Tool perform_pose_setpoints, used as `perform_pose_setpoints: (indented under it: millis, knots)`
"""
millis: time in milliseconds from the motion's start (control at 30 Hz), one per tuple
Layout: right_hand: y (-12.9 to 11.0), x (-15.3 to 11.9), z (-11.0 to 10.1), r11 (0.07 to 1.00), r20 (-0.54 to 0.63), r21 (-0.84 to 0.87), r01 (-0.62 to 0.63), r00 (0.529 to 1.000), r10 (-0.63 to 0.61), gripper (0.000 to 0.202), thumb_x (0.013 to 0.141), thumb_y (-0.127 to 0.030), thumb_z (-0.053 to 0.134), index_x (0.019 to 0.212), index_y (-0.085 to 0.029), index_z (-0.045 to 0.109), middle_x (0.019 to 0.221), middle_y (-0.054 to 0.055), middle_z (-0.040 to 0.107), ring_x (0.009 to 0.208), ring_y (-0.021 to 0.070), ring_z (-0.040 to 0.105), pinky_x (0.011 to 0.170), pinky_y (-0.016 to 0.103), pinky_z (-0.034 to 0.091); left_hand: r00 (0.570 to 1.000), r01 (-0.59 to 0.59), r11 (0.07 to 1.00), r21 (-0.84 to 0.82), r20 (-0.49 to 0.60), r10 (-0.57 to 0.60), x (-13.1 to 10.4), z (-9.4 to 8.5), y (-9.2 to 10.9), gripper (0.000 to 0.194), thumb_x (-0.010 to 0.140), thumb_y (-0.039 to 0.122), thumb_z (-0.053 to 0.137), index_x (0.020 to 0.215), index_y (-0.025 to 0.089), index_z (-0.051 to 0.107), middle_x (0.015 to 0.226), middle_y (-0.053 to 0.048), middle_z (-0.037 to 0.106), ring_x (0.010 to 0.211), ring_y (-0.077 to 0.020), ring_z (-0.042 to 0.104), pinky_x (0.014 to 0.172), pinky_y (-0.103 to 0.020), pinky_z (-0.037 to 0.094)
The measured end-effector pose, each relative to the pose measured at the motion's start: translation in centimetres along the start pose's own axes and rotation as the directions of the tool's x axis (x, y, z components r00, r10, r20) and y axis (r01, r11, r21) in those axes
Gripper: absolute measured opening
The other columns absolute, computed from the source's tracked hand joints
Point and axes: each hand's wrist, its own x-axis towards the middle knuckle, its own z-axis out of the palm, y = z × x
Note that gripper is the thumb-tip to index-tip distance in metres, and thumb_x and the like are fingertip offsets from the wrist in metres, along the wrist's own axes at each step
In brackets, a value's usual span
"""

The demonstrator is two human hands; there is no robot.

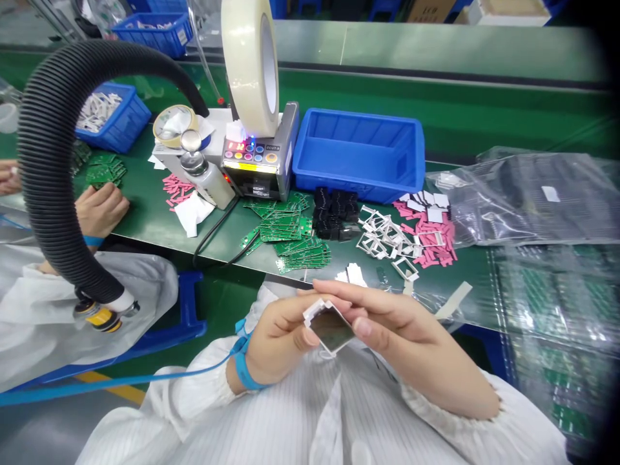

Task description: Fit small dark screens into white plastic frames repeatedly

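Observation:
My left hand [278,339] and my right hand [400,329] hold a small white frame with a dark, glossy screen [333,330] between them, tilted, close to my body. Both thumbs press on its edges, and the other fingers are partly hidden behind it. Beyond my hands on the green bench lie green circuit boards [295,236], black parts [334,210], white frames [387,236] and pink strips [436,242]. Small white pieces [353,275] lie at the bench edge just past my fingers.
A blue bin [358,155] and a tape dispenser [259,155] stand behind the parts. A black hose [43,142] arches at left, near a bottle [208,181]. Another person's hand [99,210] is at the far left. Plastic bags [533,194] lie at right.

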Motion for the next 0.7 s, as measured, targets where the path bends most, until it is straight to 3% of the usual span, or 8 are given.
perform_pose_setpoints:
  millis: [133, 233, 367, 567, 700]
  knots:
    - [-0.2, -0.2, -0.3, 0.998, 0.058, -0.063, 0.013, 0.998, -0.009, 0.036, 0.091, -0.027, 0.05, 0.126, -0.026, 0.053, 0.115, 0.003, 0.066, 0.105, 0.0158, 0.063, 0.086, 0.028, 0.055, 1.0, 0.012, 0.999, 0.03, -0.01, -0.011, -0.2, -0.1, -0.2, 0.04, 0.075, 0.051, 0.06, 0.105, 0.025, 0.069, 0.101, -0.008, 0.073, 0.1, -0.0278, 0.064, 0.09, -0.044, 0.046]
    - [-0.4, -0.3, -0.3, 0.969, 0.057, -0.234, 0.075, 0.996, -0.063, 0.038, 0.091, -0.018, 0.047, 0.128, -0.025, 0.051, 0.113, 0.003, 0.067, 0.104, 0.0154, 0.063, 0.085, 0.027, 0.055, 1.0, 0.005, 0.996, 0.086, -0.021, -0.003, -0.3, -0.3, -0.5, 0.044, 0.075, 0.054, 0.058, 0.104, 0.023, 0.069, 0.098, -0.009, 0.073, 0.096, -0.027, 0.064, 0.088, -0.042, 0.047]
    - [-0.6, -0.3, -0.2, 0.893, 0.052, -0.418, 0.167, 0.986, -0.16, 0.038, 0.09, -0.012, 0.044, 0.125, -0.024, 0.052, 0.104, 0.0, 0.07, 0.089, 0.0114, 0.067, 0.077, 0.022, 0.055, 0.999, 0.028, 0.986, 0.167, -0.048, -0.02, -0.6, -0.9, -0.7, 0.048, 0.071, 0.058, 0.059, 0.101, 0.021, 0.07, 0.088, -0.008, 0.073, 0.083, -0.0247, 0.065, 0.08, -0.039, 0.048]
    - [-0.2, -0.1, 0.2, 0.893, 0.021, -0.428, 0.142, 0.989, -0.147, 0.033, 0.089, -0.014, 0.045, 0.119, -0.023, 0.056, 0.099, 0.001, 0.071, 0.084, 0.0123, 0.067, 0.073, 0.022, 0.055, 0.995, 0.074, 0.975, 0.208, -0.083, -0.058, -0.7, -1.4, -1.0, 0.053, 0.069, 0.062, 0.059, 0.097, 0.019, 0.071, 0.075, -0.007, 0.071, 0.078, -0.025, 0.064, 0.076, -0.038, 0.048]
    - [0.3, -0.1, 0.2, 0.912, 0.009, -0.394, 0.116, 0.992, -0.123, 0.032, 0.089, -0.015, 0.045, 0.118, -0.022, 0.056, 0.099, 0.001, 0.07, 0.086, 0.0123, 0.067, 0.075, 0.022, 0.055, 0.997, 0.042, 0.986, 0.162, -0.067, -0.032, -0.5, -1.3, -1.4, 0.052, 0.071, 0.06, 0.059, 0.098, 0.018, 0.071, 0.087, -0.009, 0.073, 0.086, -0.0264, 0.065, 0.081, -0.039, 0.047]
